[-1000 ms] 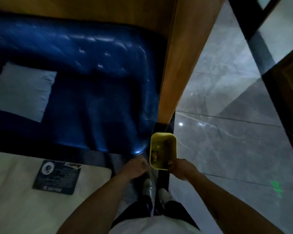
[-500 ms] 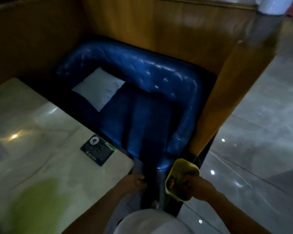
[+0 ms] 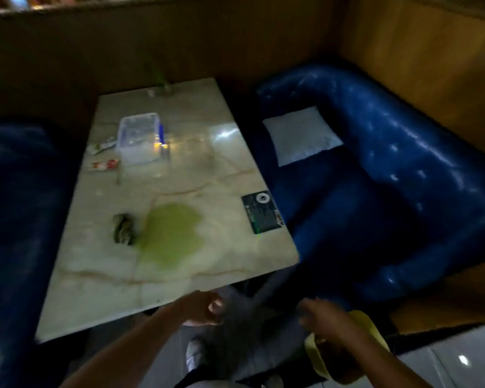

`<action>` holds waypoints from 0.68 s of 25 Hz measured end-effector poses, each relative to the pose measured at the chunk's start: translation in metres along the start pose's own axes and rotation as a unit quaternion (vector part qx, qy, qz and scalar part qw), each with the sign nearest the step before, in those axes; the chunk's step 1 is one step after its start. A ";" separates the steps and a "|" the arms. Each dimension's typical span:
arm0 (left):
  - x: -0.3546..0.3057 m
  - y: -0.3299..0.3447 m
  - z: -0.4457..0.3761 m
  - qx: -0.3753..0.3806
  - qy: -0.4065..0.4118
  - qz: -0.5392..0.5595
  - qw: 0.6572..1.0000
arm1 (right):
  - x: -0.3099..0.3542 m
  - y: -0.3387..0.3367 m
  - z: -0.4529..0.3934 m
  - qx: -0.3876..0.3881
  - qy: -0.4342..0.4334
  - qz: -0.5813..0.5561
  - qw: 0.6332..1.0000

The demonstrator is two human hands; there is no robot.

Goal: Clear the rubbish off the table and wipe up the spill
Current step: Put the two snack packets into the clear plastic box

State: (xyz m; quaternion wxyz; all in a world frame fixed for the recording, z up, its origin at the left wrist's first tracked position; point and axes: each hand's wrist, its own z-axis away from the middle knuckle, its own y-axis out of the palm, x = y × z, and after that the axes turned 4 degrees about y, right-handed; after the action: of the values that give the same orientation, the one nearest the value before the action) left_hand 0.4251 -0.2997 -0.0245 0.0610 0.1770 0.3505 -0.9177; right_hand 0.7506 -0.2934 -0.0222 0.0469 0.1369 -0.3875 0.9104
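- Wrappers (image 3: 102, 156) lie at the table's (image 3: 95, 289) 10 o'clock, just beside a clear tub (image 3: 139, 138).
- Dark rag (image 3: 123, 229) sits left of centre, touching the green spill (image 3: 170, 236).
- Dark card (image 3: 262, 212) lies at the table's 3 o'clock edge.
- Left hand (image 3: 200, 308) is off the table's 6 o'clock edge, curled loosely, holding nothing.
- Right hand (image 3: 324, 322) is over the yellow bin (image 3: 367, 326) at 5 o'clock; grip blurred, cannot tell.

Open near edge, cluttered far left

Bare marble table (image 3: 207, 169) right of the green spill (image 3: 170, 236); clear plastic box (image 3: 140, 137) and wrappers (image 3: 104, 163) crowd the far-left.
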 end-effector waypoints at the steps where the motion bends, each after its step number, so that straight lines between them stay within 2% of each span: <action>1: 0.016 0.001 0.012 -0.007 -0.019 0.009 1.000 | 0.018 -0.003 -0.007 0.002 -0.017 0.014 1.000; 9: 0.153 0.025 0.121 -0.057 -0.154 0.116 0.980 | 0.184 0.011 -0.042 0.028 -0.117 0.116 0.986; 12: 0.204 0.046 0.166 -0.081 -0.195 0.147 0.966 | 0.250 0.034 -0.045 0.049 -0.144 0.157 0.976; 17: 0.283 0.089 0.229 -0.079 -0.234 0.191 0.950 | 0.352 0.083 -0.049 0.069 -0.189 0.207 0.957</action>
State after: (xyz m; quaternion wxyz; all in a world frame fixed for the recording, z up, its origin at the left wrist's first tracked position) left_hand 0.1180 -0.5150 -0.0255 0.3294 0.0161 0.3571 -0.8739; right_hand 0.3870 -0.3229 -0.0113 -0.2264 0.2256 -0.3456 0.8823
